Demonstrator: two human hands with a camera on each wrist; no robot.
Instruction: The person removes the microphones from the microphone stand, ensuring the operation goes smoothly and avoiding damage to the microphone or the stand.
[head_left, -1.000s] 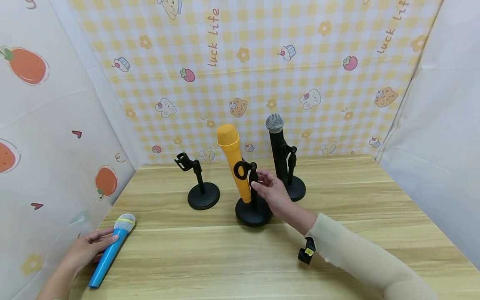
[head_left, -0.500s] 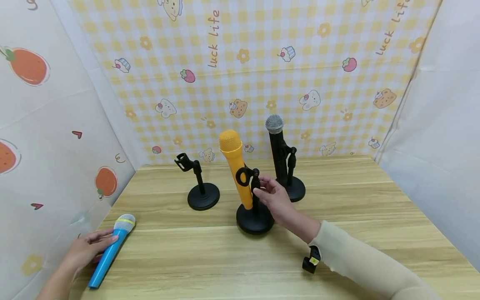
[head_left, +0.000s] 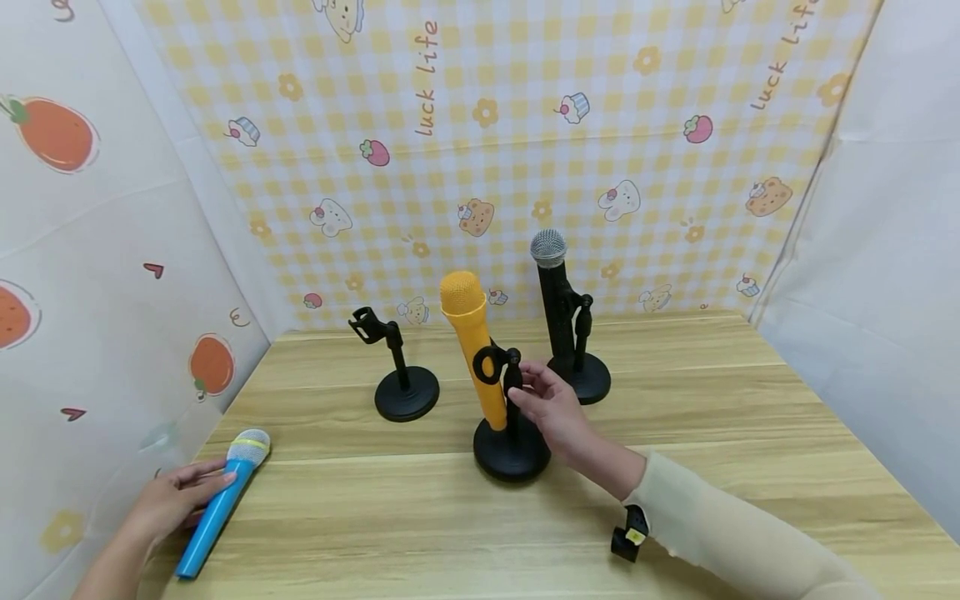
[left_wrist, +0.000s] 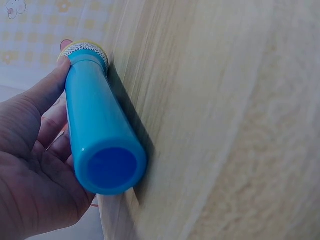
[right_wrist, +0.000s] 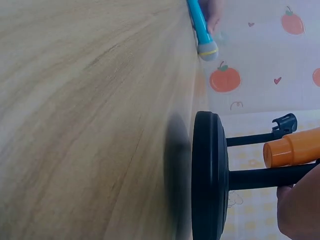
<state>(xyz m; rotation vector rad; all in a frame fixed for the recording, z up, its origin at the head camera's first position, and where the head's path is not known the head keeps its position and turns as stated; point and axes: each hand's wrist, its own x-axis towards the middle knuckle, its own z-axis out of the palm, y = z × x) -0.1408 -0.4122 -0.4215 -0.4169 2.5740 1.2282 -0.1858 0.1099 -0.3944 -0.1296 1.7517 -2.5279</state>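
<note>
My right hand [head_left: 555, 412] grips the black upright of a round-based microphone stand [head_left: 512, 454], thumb in front. In its clip leans a yellow microphone [head_left: 472, 350], head up; the right wrist view shows its orange-looking lower end [right_wrist: 290, 150] beside the pole. A dark shadow lies beside the stand's base [right_wrist: 210, 175] there; I cannot tell whether the base touches the table. At the left, my left hand [head_left: 176, 500] holds a blue microphone [head_left: 217, 512] with a grey mesh head and a yellow band. Its hollow end [left_wrist: 112, 167] faces the left wrist camera.
A stand [head_left: 407, 392] with a vacant clip stands left of the yellow microphone. Behind my right hand, a black microphone [head_left: 557, 308] with a silver head sits in another stand [head_left: 588, 379]. Patterned cloth [head_left: 480, 158] hangs behind the wooden table [head_left: 360, 517], and more at both sides.
My right hand and the stand with the yellow microphone have moved toward me and slightly right. The left hand and blue microphone have stayed in place.
</note>
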